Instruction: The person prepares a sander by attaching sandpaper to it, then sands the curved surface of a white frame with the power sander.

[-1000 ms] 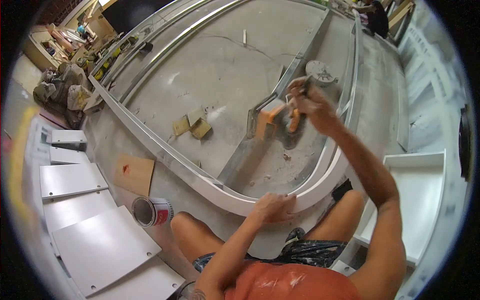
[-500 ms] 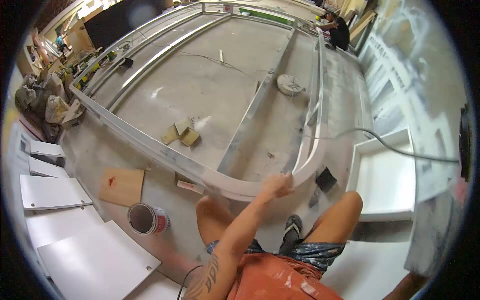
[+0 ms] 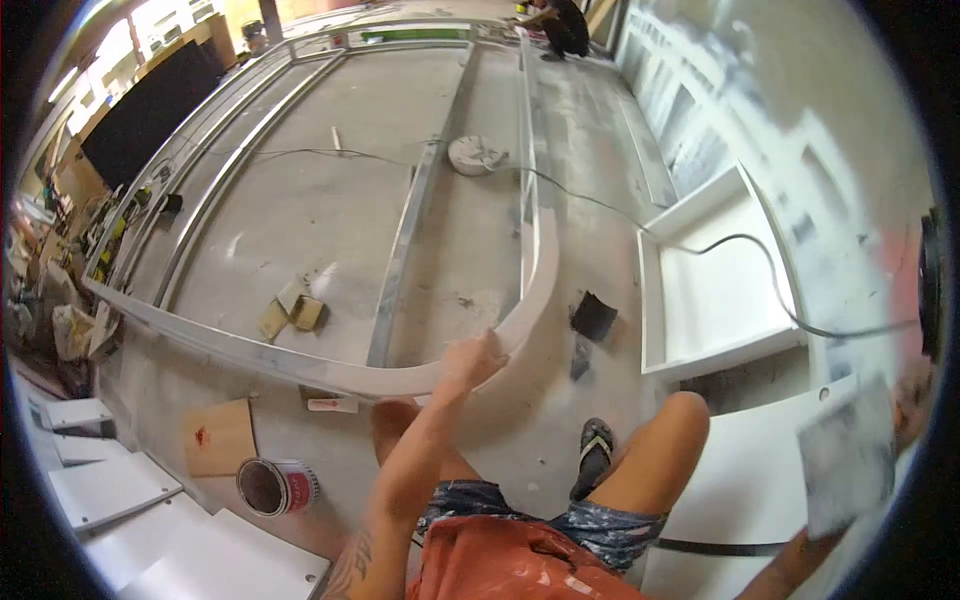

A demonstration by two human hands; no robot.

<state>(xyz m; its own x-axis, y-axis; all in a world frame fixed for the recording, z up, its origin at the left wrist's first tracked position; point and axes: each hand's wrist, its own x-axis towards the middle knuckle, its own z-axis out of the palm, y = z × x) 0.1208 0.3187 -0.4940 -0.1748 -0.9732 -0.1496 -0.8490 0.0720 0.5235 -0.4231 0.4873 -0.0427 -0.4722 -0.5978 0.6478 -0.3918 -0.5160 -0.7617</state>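
Note:
My left hand (image 3: 478, 360) rests on the rounded corner of a large metal frame (image 3: 390, 380), fingers curled over the pale coated edge. The tattooed left forearm reaches up to it from the bottom. At the right edge, my right hand (image 3: 912, 398) holds a grey rectangular sheet (image 3: 848, 462) by its far side; most of the hand is in shadow or behind the sheet. Beneath the sheet lies a white panel (image 3: 735, 450). My knees straddle the floor just behind the frame's corner.
An open paint can (image 3: 265, 488) and wooden board (image 3: 220, 438) stand left, near stacked white panels (image 3: 120, 490). A white tray-like box (image 3: 715, 290) leans right, crossed by a cable (image 3: 600, 205). Dark sheet (image 3: 593, 316), yellowish blocks (image 3: 308, 313) and a round item (image 3: 474, 156) lie about. A person (image 3: 565, 28) crouches far off.
The view has turned to the right, so the frame and floor items appear further left. My right hand and the grey sheet show more fully. The left hand stays on the rounded corner.

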